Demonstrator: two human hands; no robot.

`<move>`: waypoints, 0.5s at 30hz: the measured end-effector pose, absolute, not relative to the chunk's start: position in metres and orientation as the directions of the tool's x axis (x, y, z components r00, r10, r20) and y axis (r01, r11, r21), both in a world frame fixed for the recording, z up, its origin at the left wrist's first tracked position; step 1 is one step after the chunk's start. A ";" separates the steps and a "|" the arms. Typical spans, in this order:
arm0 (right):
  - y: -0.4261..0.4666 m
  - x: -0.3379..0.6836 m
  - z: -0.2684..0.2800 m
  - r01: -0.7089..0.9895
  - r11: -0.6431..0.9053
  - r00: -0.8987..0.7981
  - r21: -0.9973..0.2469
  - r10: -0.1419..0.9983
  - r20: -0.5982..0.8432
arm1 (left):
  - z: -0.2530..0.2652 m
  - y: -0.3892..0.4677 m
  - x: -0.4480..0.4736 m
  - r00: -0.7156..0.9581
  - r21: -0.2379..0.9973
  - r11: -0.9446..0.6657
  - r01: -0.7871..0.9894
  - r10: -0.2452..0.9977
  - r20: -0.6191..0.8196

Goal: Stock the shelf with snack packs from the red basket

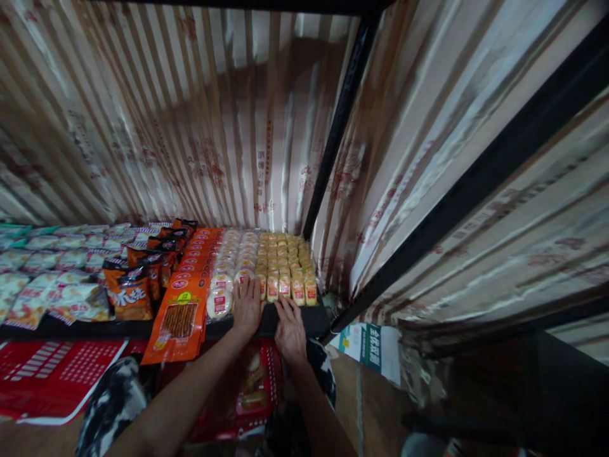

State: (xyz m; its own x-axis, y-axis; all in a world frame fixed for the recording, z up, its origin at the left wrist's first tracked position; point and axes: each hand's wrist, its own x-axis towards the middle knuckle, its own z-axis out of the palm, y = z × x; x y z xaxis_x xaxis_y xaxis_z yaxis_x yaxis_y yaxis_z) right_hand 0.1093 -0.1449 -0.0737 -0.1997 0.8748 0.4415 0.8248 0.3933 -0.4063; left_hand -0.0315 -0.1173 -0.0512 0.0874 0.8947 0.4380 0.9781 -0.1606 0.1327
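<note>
My left hand (248, 310) rests at the shelf's front edge, fingers stretched forward over the front of a row of round white wrapped cakes (219, 302). Next to it, my right hand (290, 330) has its fingers extended, with the tips at the front ends of small yellow wrapped snacks (297, 289) lined up in rows. Neither hand grips anything that I can see. Left of the white cakes lie flat orange packets (178, 317) with brown sticks showing through a window, overhanging the shelf edge.
Orange-and-black snack bags (128, 292) and white snack bags (76, 301) fill the shelf further left. Red baskets (57, 374) stand below. A black metal post (340, 127) rises at the shelf's right corner, before striped sheeting (228, 127). A printed packet (371, 349) lies lower right.
</note>
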 end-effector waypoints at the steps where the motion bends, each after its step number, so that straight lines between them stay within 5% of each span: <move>1: -0.145 0.109 -0.074 0.826 0.396 -0.205 -0.402 0.874 0.441 | -0.052 -0.118 -0.032 0.089 0.129 -0.160 0.979 0.895 0.436; 15: -0.145 0.109 -0.077 0.837 0.401 -0.215 -0.372 0.866 0.451 | -0.059 -0.123 -0.024 0.073 0.191 -0.163 0.968 0.910 0.409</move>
